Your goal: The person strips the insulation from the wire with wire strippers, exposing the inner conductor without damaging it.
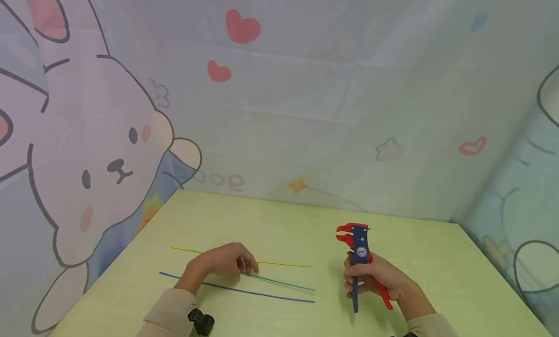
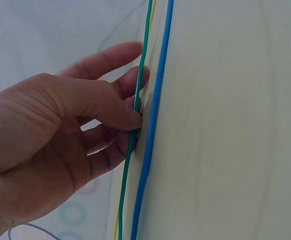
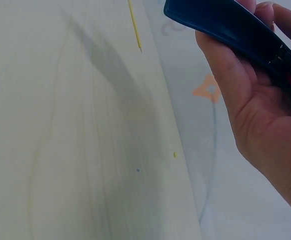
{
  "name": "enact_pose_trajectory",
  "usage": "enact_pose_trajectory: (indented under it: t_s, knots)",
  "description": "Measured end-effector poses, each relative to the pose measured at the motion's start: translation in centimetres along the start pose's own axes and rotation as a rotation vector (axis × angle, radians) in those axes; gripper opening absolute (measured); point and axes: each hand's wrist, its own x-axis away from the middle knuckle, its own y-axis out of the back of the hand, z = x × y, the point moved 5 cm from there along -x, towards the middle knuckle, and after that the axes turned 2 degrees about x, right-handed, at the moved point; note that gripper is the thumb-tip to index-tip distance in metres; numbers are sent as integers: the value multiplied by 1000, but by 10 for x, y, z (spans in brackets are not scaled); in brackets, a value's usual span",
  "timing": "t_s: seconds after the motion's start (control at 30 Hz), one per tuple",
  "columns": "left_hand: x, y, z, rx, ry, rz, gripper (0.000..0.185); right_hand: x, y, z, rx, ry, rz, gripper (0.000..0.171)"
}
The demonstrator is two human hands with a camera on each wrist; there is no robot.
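1. one risk, left: left hand (image 1: 224, 260) pinches green wire (image 1: 286, 283), between yellow wire (image 1: 284, 264) and blue wire (image 1: 244, 291) on table (image 1: 419, 245); light fingertip hold could let it slip.
2. right: right hand (image 1: 382, 277) grips stripper (image 1: 360, 236), jaws apart; crooked squeeze could nick a wire.
3. looks: green wire thin, smooth, slightly bowed; stripper navy and red.

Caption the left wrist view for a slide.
Left hand pinching a green wire, with a blue wire running alongside on a pale table.

Soft, dim light casts a broad, blurry-edged shadow (image 3: 128, 100) across the table (image 3: 20, 125) in the right wrist view.
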Motion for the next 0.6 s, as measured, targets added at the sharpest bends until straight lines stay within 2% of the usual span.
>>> enact_pose_trajectory:
  t_s: [0.1,0.3,0.6]
  knots:
    - [0,0,2,25,11,-2,56,0,0,0,12,11,2,10]
    - [0,1,1,6,1,2,49,0,0,0,5,3,11,9]
    - [-4,4,-7,7,-105,-3,37,-1,1,-1,4,-9,3,9]
